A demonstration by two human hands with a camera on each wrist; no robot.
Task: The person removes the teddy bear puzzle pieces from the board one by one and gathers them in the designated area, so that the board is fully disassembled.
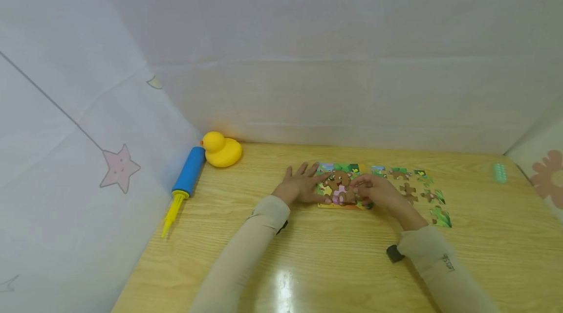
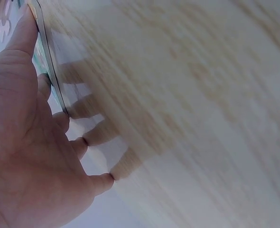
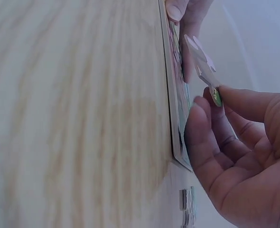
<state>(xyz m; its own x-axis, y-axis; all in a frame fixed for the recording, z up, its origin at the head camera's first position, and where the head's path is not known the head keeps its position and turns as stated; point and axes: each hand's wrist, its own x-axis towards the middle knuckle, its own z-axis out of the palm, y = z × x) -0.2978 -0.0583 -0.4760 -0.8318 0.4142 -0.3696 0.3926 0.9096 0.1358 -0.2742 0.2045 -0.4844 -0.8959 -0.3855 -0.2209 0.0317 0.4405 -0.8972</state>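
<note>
A jigsaw board [image 1: 340, 207] with a brown bear picture lies flat on the wooden table. My left hand [image 1: 301, 190] rests at its left side with fingers spread; in the left wrist view the thumb [image 2: 25, 35] touches the board's edge. Over the right part of the board, my right hand [image 1: 379, 193] pinches a jigsaw piece [image 3: 202, 64] between thumb and fingers. That piece is tilted, raised above the board, with a pale pink face and a green corner. Several loose jigsaw pieces [image 1: 409, 192] lie to the right of the board.
A yellow rubber duck [image 1: 223, 151] sits at the back left, beside a blue and yellow hand pump [image 1: 190, 172]. A small green bumpy object [image 1: 500, 173] lies at the far right. Cloth walls [image 1: 308, 102] border the table's back and sides.
</note>
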